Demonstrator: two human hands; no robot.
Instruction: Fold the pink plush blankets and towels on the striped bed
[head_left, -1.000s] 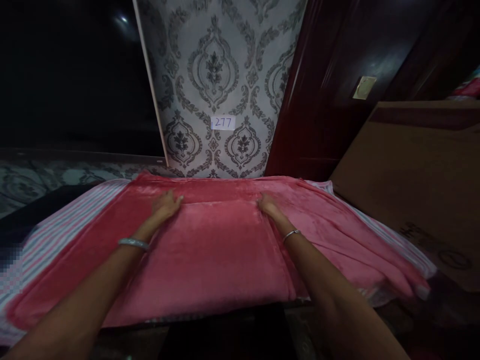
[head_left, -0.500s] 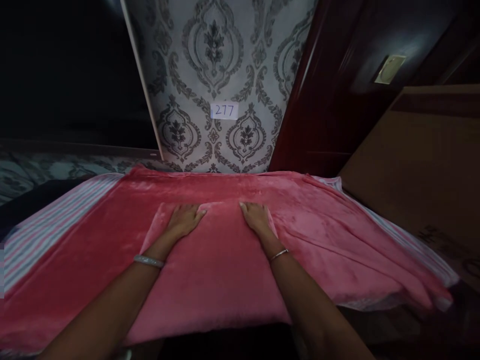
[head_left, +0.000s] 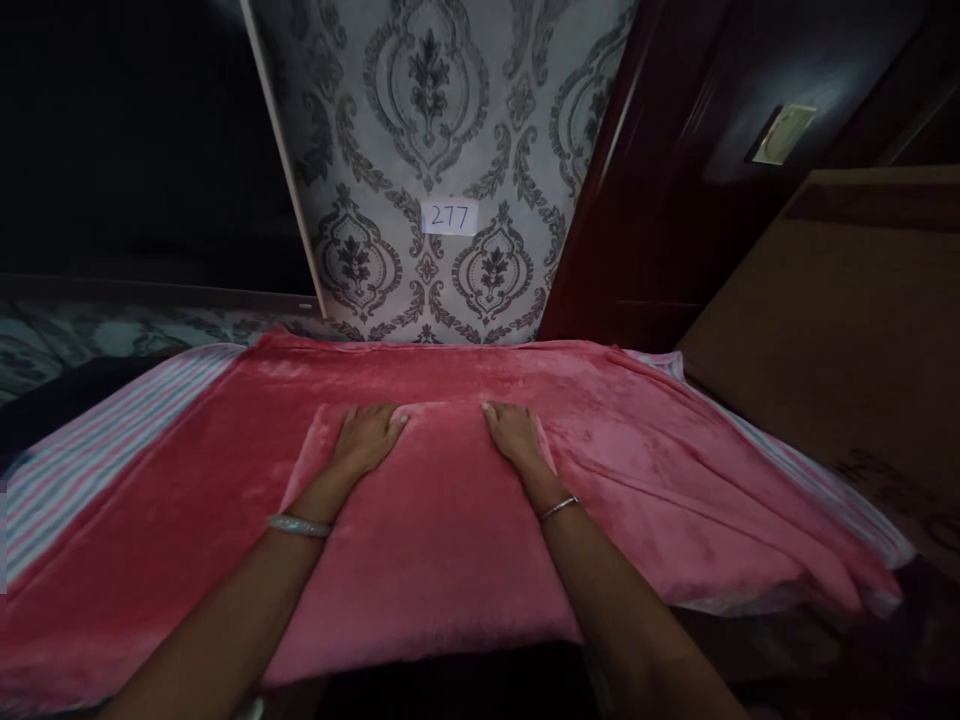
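A plush pink-red blanket [head_left: 442,520] lies spread out in front of me, with a folded rectangular layer in its middle. My left hand [head_left: 369,438] rests flat on the far left corner of that layer, thumb apart from the fingers. On the far right corner lies my right hand [head_left: 511,432], palm down with the fingers stretched forward. Both hands press on the fabric without gripping it. Creases run across the blanket to the right of my right hand.
Under the blanket, a striped cloth [head_left: 112,440] shows at the left and right edges. A large cardboard box [head_left: 840,330] stands at the right. Behind are a dark screen [head_left: 142,150], patterned wallpaper [head_left: 427,130] with a paper label [head_left: 448,216] reading 277, and a dark red door panel [head_left: 637,200].
Almost nothing differs. Both hands stay on the far corners of the folded layer, and the view has shifted very slightly.
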